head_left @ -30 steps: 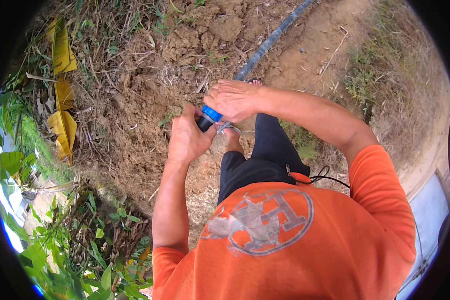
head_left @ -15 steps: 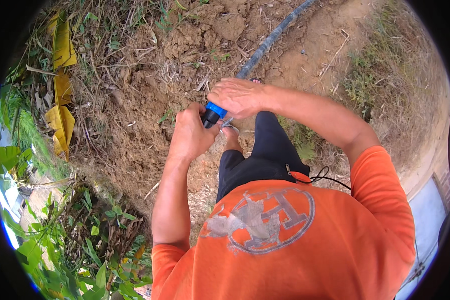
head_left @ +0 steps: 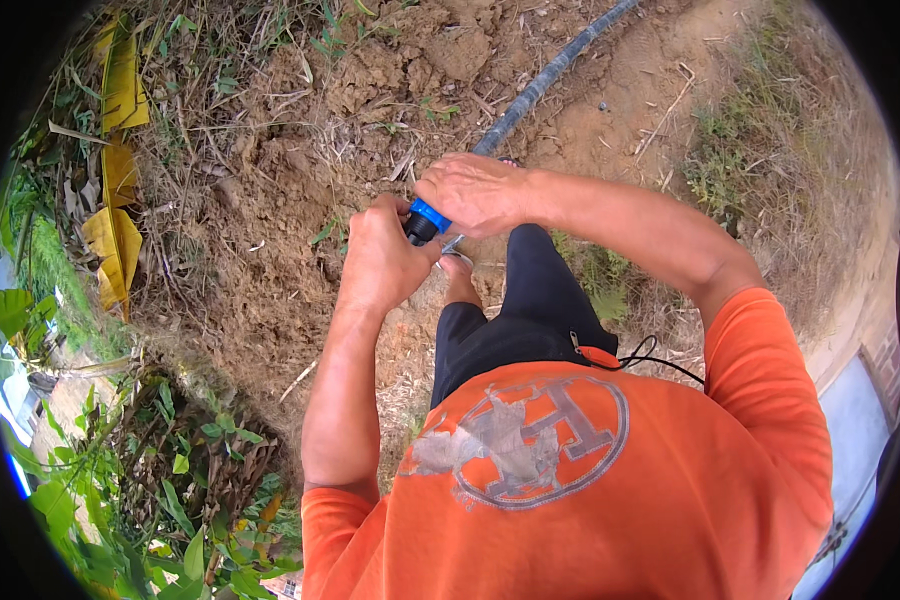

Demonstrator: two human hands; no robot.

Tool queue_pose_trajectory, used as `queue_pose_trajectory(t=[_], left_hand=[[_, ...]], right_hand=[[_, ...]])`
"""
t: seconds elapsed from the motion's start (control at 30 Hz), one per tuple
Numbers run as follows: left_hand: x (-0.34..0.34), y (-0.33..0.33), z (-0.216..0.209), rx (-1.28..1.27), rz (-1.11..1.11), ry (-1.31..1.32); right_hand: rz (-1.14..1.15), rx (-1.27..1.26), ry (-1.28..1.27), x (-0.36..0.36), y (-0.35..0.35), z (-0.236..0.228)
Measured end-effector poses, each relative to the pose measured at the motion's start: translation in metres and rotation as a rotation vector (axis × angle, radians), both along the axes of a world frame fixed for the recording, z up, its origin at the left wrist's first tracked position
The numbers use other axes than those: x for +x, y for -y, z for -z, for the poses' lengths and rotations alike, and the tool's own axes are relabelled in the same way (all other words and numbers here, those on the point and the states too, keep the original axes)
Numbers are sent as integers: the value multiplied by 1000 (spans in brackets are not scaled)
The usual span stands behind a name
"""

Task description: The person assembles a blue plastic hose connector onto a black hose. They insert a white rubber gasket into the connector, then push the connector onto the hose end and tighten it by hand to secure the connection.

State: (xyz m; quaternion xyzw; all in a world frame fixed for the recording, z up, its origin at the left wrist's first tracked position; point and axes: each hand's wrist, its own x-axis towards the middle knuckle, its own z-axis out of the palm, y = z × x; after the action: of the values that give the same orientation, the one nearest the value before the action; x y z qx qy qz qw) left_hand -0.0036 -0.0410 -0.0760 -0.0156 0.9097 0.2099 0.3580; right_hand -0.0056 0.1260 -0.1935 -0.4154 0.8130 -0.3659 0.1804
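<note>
A dark pipe (head_left: 535, 88) runs from the far edge down to my hands. At its near end sits a pipe fitting with a blue nut (head_left: 429, 214) and a black ribbed body (head_left: 420, 229). My right hand (head_left: 475, 192) is closed over the pipe end and the blue nut, hiding much of both. Around the black body, my left hand (head_left: 385, 255) is closed, with its thumb on the near side. The two hands are almost touching.
Bare brown soil (head_left: 300, 190) with dry stalks lies beneath. Yellow dried leaves (head_left: 120, 180) hang at the far left, above green plants (head_left: 190, 480). Dry grass (head_left: 760, 130) grows at the right. My foot (head_left: 457, 265) stands just below the fitting.
My left hand has shifted very slightly up around the black body, and less of the black part shows. The right hand stays over the blue nut.
</note>
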Motion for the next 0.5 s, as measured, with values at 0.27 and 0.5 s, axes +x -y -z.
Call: queue_pose_trajectory(t=[0.27,0.5], left_hand=[[5,0,5,27,46,77],[1,9,22,19,48,43]], right_hand=[[-92,45,58,-1,2,3],[13,-11,-20,0,1,19]])
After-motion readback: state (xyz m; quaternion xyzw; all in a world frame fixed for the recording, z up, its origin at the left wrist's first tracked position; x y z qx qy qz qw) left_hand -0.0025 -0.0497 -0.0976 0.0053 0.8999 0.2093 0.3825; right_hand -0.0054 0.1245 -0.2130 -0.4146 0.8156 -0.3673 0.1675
